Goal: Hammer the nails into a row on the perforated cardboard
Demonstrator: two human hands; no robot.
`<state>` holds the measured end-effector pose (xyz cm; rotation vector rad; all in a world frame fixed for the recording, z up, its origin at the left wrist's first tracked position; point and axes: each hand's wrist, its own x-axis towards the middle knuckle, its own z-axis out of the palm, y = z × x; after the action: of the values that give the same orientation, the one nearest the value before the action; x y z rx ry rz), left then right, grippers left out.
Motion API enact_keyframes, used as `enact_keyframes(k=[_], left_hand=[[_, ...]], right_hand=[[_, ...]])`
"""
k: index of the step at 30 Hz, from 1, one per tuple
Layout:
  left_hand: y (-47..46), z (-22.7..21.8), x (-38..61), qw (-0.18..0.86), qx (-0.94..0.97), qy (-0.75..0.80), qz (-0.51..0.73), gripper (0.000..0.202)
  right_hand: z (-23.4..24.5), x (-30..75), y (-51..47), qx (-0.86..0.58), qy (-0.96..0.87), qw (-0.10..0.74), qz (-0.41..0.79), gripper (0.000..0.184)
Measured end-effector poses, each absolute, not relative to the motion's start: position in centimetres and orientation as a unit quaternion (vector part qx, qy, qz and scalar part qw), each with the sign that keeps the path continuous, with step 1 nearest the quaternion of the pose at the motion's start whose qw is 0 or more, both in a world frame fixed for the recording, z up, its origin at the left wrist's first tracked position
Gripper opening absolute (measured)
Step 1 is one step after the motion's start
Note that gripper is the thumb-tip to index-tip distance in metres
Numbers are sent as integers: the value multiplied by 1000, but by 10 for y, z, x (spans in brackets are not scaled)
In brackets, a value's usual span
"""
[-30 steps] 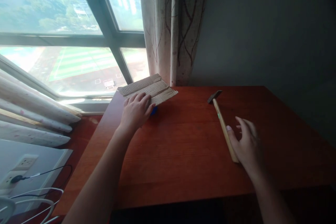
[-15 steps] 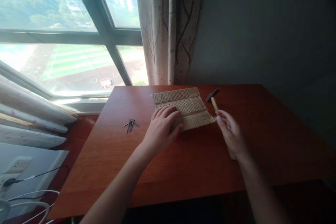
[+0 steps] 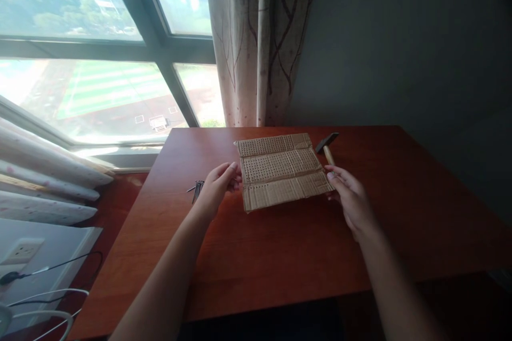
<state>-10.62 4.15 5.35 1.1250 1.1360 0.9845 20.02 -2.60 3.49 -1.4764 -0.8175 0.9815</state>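
A flat piece of brown cardboard [image 3: 281, 170], punched with rows of small holes, lies on the red-brown wooden table [image 3: 280, 256]. My left hand [image 3: 218, 186] touches its left edge with curled fingers pinching the side. On the right edge rests my right hand [image 3: 349, 200], fingertips at the cardboard's corner. A hammer [image 3: 327, 148] with a wooden handle lies just behind my right hand, partly hidden by it. A small cluster of dark nails [image 3: 196, 188] sits on the table left of my left hand.
A patterned curtain [image 3: 260, 37] hangs at the table's far edge beside a large window [image 3: 100, 64]. A dark wall stands behind the table on the right. Lower left, a white power strip [image 3: 20, 253] with cables lies below the tabletop.
The cardboard slid from the table's far left corner toward the middle, uncovering the nails. My left hand moved from on top of it to its left edge; my right hand came to its right edge.
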Motion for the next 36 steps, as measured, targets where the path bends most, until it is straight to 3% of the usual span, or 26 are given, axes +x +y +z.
enact_keyframes(k=[7,19,36], left_hand=[[32,54,-104,665,456,457,375,38],[33,51,-103,638,426,447,460,34],[40,47,-93,599,453,458,476,37]], right_hand=[[37,197,-28,-611,-331,577,429,39],[44,185,-28,-604,-347,571,434,40],[41,191,-27,-608,-357,579,409,37]])
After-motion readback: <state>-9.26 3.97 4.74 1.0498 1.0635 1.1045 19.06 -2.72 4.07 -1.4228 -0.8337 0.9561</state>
